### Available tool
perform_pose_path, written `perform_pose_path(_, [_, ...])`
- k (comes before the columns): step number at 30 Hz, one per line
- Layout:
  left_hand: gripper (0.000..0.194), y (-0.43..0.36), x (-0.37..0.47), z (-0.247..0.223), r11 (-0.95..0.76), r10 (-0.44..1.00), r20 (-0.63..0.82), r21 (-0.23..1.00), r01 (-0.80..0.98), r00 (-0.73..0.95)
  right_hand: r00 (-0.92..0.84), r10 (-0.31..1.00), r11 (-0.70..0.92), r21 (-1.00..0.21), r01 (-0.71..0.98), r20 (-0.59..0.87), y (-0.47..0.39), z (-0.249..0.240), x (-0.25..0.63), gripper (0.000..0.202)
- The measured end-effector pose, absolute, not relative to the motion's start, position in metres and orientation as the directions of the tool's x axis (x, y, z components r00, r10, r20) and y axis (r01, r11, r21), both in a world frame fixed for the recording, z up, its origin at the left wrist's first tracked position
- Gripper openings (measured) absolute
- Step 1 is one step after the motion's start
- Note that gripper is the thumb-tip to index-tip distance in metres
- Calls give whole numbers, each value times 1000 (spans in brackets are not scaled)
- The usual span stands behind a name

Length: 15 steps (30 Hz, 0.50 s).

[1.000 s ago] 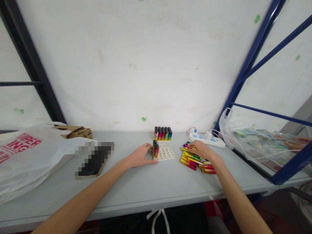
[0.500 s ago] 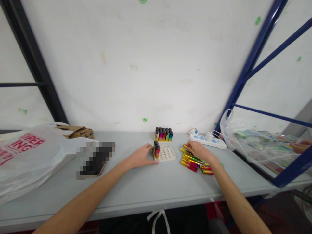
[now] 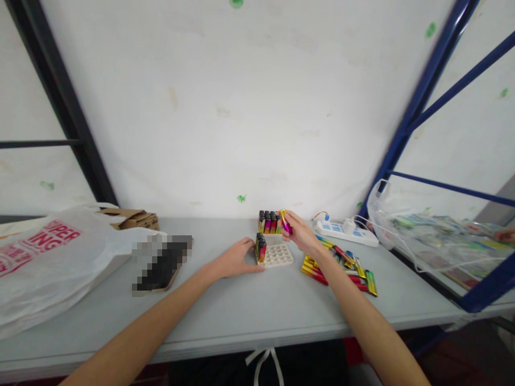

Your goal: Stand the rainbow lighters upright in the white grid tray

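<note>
My right hand (image 3: 300, 231) holds a yellow and magenta lighter (image 3: 285, 220) up above the right part of a white tray with round holes (image 3: 278, 255). Its fingers are wrapped round the lighter. On the tray's left side, a few lighters (image 3: 261, 248) stand upright. My left hand (image 3: 236, 258) rests at the tray's left edge, thumb and fingers apart around the corner by those lighters. Behind the tray stands a block of upright lighters with black tops (image 3: 267, 222), partly hidden by my right hand. A loose pile of colourful lighters (image 3: 316, 269) lies right of the tray, partly behind my right forearm.
A white power strip (image 3: 348, 233) lies at the back right. Left are a phone (image 3: 164, 265), a white plastic bag (image 3: 80, 262) and cardboard (image 3: 134, 219). Past the blue frame (image 3: 406, 126), another person's hand (image 3: 505, 236) shows beside clear plastic bags (image 3: 442, 236).
My right hand has moved from the pile up and left to above the tray, now with a lighter in it. My left hand has stayed by the tray.
</note>
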<state>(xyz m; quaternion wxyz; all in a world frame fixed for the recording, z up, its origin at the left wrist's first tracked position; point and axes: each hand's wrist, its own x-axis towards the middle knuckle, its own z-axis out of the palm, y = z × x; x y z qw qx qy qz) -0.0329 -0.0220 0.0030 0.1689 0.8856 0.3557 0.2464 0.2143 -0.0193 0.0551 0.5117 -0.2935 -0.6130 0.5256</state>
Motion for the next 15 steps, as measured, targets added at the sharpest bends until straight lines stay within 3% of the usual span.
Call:
perform_pose_path(4, [62, -23, -32, 5, -675, 729, 297, 465, 573, 617, -319, 923, 198, -977, -82, 214, -24, 44, 208, 48])
perform_pose_path(9, [61, -23, -31, 6, -678, 725, 307, 475, 560, 617, -145, 923, 382, -894, 235, 356, -23, 28, 208, 47])
perform_pose_path(15, [60, -24, -31, 6, -681, 724, 318, 476, 557, 612, -87, 927, 374, -869, 324, 366, -12, 13, 205, 55])
